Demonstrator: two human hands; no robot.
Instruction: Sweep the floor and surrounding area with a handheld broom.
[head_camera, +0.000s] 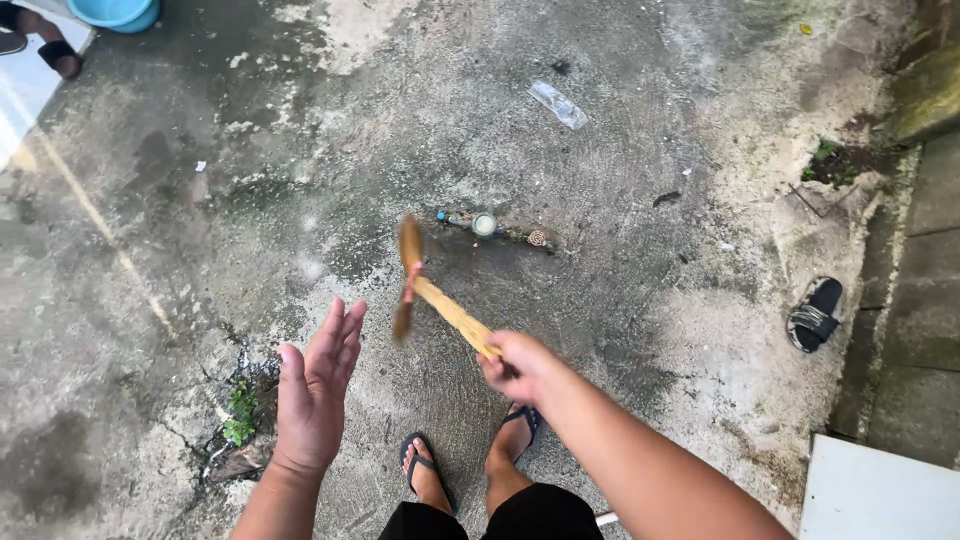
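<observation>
Stained, cracked outdoor concrete floor (620, 130) beneath right hand (520, 365), fingers clenched round broom handle (455, 318); left hand (315, 390) fingers spread, empty.

One broom (440, 300), one basin (113, 13), one sandal (815, 314).

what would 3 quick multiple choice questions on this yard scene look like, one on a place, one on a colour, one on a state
1. Where does the lone black sandal lie?
A. at the right, near the stone edge
B. under the blue basin
C. between the person's feet

2. What colour is the basin at the top left?
A. red
B. blue
C. white

3. How is the left hand?
A. shut on the broom
B. flat on the ground
C. open, holding nothing

Answers:
1. A, it sits alone on the concrete by the right-hand edge.
2. B, its rim and wall show light blue.
3. C, its fingers are spread in the air, while the right hand grips the small broom.
</observation>
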